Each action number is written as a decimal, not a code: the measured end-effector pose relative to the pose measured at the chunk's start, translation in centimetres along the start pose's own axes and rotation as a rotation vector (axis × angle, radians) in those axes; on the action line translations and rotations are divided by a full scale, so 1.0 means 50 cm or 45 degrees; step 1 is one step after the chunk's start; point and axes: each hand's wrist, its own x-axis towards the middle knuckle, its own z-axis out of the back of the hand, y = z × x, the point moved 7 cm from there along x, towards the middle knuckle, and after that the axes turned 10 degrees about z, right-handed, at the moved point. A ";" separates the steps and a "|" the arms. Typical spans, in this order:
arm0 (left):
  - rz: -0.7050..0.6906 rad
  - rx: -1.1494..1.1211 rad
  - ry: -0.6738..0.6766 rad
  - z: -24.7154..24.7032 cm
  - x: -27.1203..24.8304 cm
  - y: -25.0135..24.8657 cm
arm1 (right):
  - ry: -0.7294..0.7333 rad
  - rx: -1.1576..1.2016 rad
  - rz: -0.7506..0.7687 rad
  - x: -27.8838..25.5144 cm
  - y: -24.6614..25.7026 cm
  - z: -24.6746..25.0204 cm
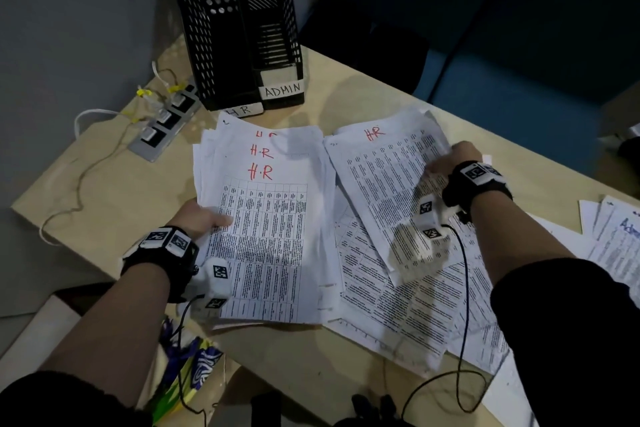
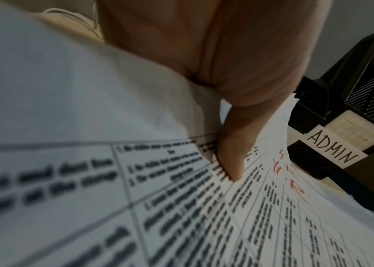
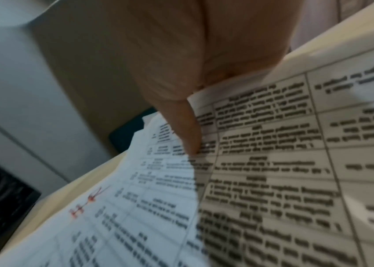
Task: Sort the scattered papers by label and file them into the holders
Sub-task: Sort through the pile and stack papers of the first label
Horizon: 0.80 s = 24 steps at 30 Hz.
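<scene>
On the desk before the holders, your left hand pinches the HR stack and your right hand pinches a loose HR sheet. Paper this thin is light, floppy and slippery, so grip near an edge.

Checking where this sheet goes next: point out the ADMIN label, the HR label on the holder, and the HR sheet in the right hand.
ADMIN label point(image 1: 282, 90): head view, middle of the lettering.
HR label point(image 1: 242, 110): head view, on the letters.
HR sheet point(image 1: 384, 163): head view, printed table below the red mark.
</scene>
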 end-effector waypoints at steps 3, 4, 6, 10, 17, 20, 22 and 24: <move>0.001 -0.015 -0.001 0.001 0.004 0.002 | -0.105 -0.168 0.054 0.005 0.014 0.006; 0.001 -0.023 0.009 0.001 0.012 0.006 | -0.128 -0.204 0.091 0.004 0.022 0.007; 0.008 -0.013 0.006 0.003 0.016 0.008 | -0.146 -0.211 0.182 0.000 0.038 0.003; -0.024 0.019 -0.020 0.000 0.007 0.002 | -0.181 -0.298 0.293 -0.018 0.045 0.014; -0.049 0.093 -0.065 -0.002 -0.017 -0.010 | -0.535 -0.259 0.572 -0.088 0.087 0.149; -0.073 0.141 -0.089 -0.006 -0.032 -0.015 | -0.743 -0.163 0.664 -0.136 0.107 0.222; -0.092 0.150 -0.122 -0.008 -0.046 -0.020 | -0.857 -0.045 0.749 -0.175 0.121 0.263; -0.115 0.174 -0.162 -0.009 -0.054 -0.023 | -0.968 0.029 0.841 -0.213 0.136 0.296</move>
